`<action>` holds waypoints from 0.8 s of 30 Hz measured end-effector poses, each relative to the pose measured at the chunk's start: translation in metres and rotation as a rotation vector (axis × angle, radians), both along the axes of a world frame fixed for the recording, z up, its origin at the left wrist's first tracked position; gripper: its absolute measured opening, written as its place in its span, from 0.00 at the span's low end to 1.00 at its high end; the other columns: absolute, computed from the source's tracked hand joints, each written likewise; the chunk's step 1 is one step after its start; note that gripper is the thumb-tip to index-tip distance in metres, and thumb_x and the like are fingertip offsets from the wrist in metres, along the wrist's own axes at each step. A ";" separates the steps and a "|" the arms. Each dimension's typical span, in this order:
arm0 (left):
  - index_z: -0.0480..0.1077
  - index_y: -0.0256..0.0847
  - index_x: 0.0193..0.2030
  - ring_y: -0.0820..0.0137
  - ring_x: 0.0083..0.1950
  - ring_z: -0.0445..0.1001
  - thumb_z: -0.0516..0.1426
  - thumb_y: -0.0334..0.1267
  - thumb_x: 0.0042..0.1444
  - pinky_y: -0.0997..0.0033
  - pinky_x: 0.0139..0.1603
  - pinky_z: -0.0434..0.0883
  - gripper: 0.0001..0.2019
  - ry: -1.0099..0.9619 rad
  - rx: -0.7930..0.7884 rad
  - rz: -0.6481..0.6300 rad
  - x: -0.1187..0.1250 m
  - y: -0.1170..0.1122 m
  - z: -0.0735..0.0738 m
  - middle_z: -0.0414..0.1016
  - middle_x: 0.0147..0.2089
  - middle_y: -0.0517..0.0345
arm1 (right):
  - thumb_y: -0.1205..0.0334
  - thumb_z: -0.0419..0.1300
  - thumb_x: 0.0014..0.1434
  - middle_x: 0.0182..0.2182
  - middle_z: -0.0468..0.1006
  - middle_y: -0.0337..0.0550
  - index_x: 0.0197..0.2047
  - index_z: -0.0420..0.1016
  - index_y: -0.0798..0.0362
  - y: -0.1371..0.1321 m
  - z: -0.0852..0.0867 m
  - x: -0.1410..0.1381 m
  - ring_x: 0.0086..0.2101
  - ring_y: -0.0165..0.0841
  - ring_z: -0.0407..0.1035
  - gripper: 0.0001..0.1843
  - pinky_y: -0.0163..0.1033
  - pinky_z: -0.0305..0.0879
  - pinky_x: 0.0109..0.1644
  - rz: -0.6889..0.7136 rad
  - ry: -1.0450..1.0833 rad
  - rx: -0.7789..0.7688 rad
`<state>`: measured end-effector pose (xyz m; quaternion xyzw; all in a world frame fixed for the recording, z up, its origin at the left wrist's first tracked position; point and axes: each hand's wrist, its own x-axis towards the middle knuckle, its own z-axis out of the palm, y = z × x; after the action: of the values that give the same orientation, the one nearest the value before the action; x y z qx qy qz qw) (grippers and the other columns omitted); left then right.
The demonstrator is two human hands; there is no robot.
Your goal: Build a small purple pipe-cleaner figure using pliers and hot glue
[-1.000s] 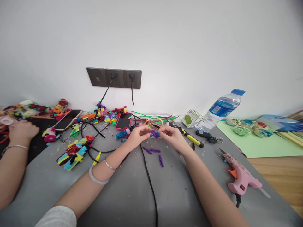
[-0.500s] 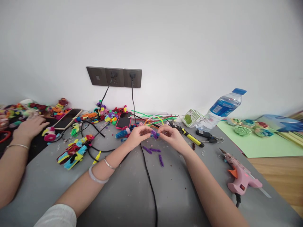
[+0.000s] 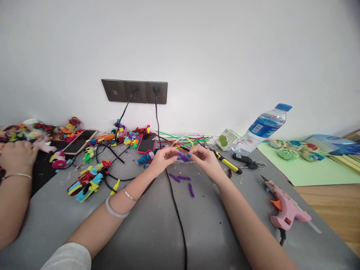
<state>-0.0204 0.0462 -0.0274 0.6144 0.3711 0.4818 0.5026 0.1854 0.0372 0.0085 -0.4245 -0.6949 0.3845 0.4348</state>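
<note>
My left hand (image 3: pixel 163 159) and my right hand (image 3: pixel 204 159) meet over the middle of the grey table (image 3: pixel 157 225). Both pinch a small purple pipe-cleaner piece (image 3: pixel 182 156) between their fingertips. Three short purple pipe-cleaner bits (image 3: pixel 184 182) lie on the table just below my hands. A black cable (image 3: pixel 177 210) runs from the wall socket (image 3: pixel 135 91) under my hands toward me.
Another person's hand (image 3: pixel 17 156) rests at the far left by colourful craft pieces (image 3: pixel 87 180). Two phones (image 3: pixel 80 141) lie near the wall. A pink glue gun (image 3: pixel 285 208), yellow-handled pliers (image 3: pixel 225 162), keys (image 3: pixel 249 161), a water bottle (image 3: pixel 261 129) and green paper (image 3: pixel 315 170) are to the right.
My hands shifted slightly up and kept working the purple piece. The other person's hand at the left reached out, then drew back into a closed fist.
</note>
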 end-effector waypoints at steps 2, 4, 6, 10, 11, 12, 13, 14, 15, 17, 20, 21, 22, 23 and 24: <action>0.76 0.36 0.40 0.66 0.41 0.78 0.65 0.41 0.50 0.68 0.43 0.75 0.13 -0.030 0.005 0.034 0.000 0.001 0.001 0.80 0.40 0.51 | 0.52 0.61 0.57 0.27 0.70 0.38 0.33 0.71 0.50 0.000 -0.001 0.000 0.27 0.32 0.62 0.10 0.38 0.58 0.31 -0.054 0.063 0.002; 0.75 0.37 0.41 0.66 0.41 0.78 0.65 0.41 0.49 0.68 0.42 0.75 0.14 -0.051 0.009 0.073 0.000 0.001 0.001 0.80 0.40 0.51 | 0.52 0.61 0.57 0.26 0.68 0.37 0.32 0.70 0.50 -0.001 -0.002 -0.001 0.26 0.32 0.61 0.10 0.38 0.57 0.31 -0.094 0.079 0.025; 0.74 0.37 0.40 0.67 0.40 0.78 0.65 0.41 0.49 0.69 0.41 0.75 0.13 -0.061 0.020 0.109 0.000 0.002 0.002 0.80 0.39 0.52 | 0.52 0.61 0.57 0.26 0.68 0.37 0.31 0.70 0.50 -0.001 -0.004 -0.003 0.26 0.31 0.60 0.10 0.38 0.57 0.30 -0.108 0.044 0.049; 0.73 0.38 0.39 0.67 0.42 0.77 0.64 0.39 0.49 0.70 0.40 0.74 0.12 -0.064 0.047 0.148 0.001 0.001 0.002 0.78 0.39 0.53 | 0.54 0.62 0.56 0.27 0.70 0.38 0.31 0.70 0.50 -0.002 -0.008 -0.007 0.26 0.31 0.60 0.09 0.38 0.57 0.31 -0.111 -0.043 0.085; 0.73 0.38 0.39 0.67 0.42 0.76 0.64 0.39 0.49 0.70 0.41 0.74 0.12 -0.065 0.056 0.153 0.001 0.000 0.002 0.78 0.39 0.53 | 0.55 0.62 0.55 0.28 0.71 0.39 0.32 0.70 0.50 -0.002 -0.009 -0.008 0.27 0.31 0.60 0.08 0.38 0.57 0.31 -0.116 -0.050 0.091; 0.73 0.38 0.39 0.67 0.42 0.76 0.64 0.39 0.49 0.70 0.41 0.75 0.12 -0.067 0.064 0.156 0.001 0.000 0.002 0.77 0.39 0.53 | 0.55 0.62 0.55 0.28 0.72 0.39 0.32 0.71 0.50 -0.002 -0.010 -0.009 0.27 0.31 0.60 0.08 0.38 0.58 0.32 -0.125 -0.050 0.097; 0.72 0.38 0.39 0.67 0.42 0.76 0.64 0.39 0.48 0.70 0.40 0.74 0.12 -0.067 0.073 0.157 0.002 0.000 0.002 0.77 0.39 0.53 | 0.56 0.62 0.55 0.29 0.72 0.39 0.32 0.71 0.50 -0.002 -0.010 -0.010 0.26 0.31 0.60 0.07 0.38 0.58 0.32 -0.134 -0.048 0.101; 0.72 0.38 0.38 0.67 0.42 0.75 0.64 0.39 0.48 0.71 0.40 0.74 0.12 -0.066 0.080 0.155 0.002 -0.001 0.002 0.76 0.39 0.53 | 0.57 0.62 0.55 0.29 0.73 0.39 0.32 0.71 0.50 -0.002 -0.011 -0.011 0.26 0.31 0.60 0.07 0.38 0.58 0.32 -0.140 -0.044 0.102; 0.72 0.38 0.38 0.67 0.42 0.75 0.64 0.39 0.48 0.71 0.39 0.74 0.12 -0.063 0.087 0.151 0.002 -0.001 0.002 0.76 0.39 0.53 | 0.57 0.62 0.55 0.29 0.73 0.40 0.32 0.71 0.50 -0.002 -0.011 -0.011 0.26 0.31 0.60 0.07 0.38 0.58 0.32 -0.145 -0.038 0.101; 0.72 0.37 0.38 0.67 0.42 0.75 0.64 0.38 0.48 0.71 0.38 0.73 0.11 -0.055 0.098 0.138 0.003 -0.002 0.003 0.76 0.40 0.52 | 0.56 0.62 0.54 0.29 0.72 0.40 0.33 0.71 0.50 -0.002 -0.012 -0.013 0.25 0.31 0.59 0.07 0.38 0.57 0.31 -0.147 -0.023 0.098; 0.73 0.37 0.39 0.68 0.42 0.75 0.64 0.37 0.49 0.72 0.39 0.72 0.11 -0.045 0.108 0.114 0.003 -0.003 0.003 0.76 0.41 0.52 | 0.55 0.63 0.54 0.28 0.71 0.39 0.34 0.71 0.50 -0.002 -0.013 -0.014 0.25 0.31 0.59 0.09 0.38 0.56 0.29 -0.149 -0.009 0.082; 0.73 0.37 0.39 0.68 0.42 0.74 0.64 0.37 0.49 0.72 0.39 0.72 0.11 -0.043 0.110 0.110 0.003 -0.003 0.003 0.76 0.41 0.52 | 0.55 0.63 0.53 0.27 0.71 0.38 0.33 0.70 0.50 -0.002 -0.013 -0.014 0.25 0.31 0.59 0.09 0.37 0.56 0.29 -0.155 -0.006 0.075; 0.73 0.37 0.39 0.68 0.42 0.74 0.64 0.37 0.49 0.72 0.40 0.72 0.11 -0.040 0.112 0.106 0.003 -0.003 0.003 0.76 0.41 0.52 | 0.55 0.63 0.53 0.27 0.71 0.38 0.32 0.70 0.50 -0.002 -0.013 -0.015 0.24 0.30 0.58 0.09 0.37 0.56 0.29 -0.162 -0.005 0.068; 0.73 0.37 0.39 0.68 0.42 0.74 0.64 0.36 0.49 0.72 0.40 0.72 0.10 -0.035 0.114 0.104 0.003 -0.003 0.003 0.76 0.41 0.52 | 0.55 0.63 0.54 0.26 0.70 0.38 0.32 0.69 0.50 -0.002 -0.013 -0.015 0.24 0.30 0.58 0.09 0.37 0.56 0.29 -0.168 -0.003 0.062; 0.73 0.37 0.39 0.68 0.42 0.74 0.64 0.36 0.49 0.72 0.40 0.71 0.10 -0.030 0.115 0.104 0.003 -0.003 0.003 0.76 0.40 0.52 | 0.55 0.62 0.54 0.26 0.70 0.38 0.32 0.69 0.50 -0.002 -0.013 -0.015 0.24 0.30 0.58 0.09 0.37 0.55 0.28 -0.172 -0.002 0.058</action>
<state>-0.0178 0.0428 -0.0243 0.6149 0.3664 0.5370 0.4465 0.1706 0.0349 -0.0047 -0.4701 -0.6671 0.3251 0.4778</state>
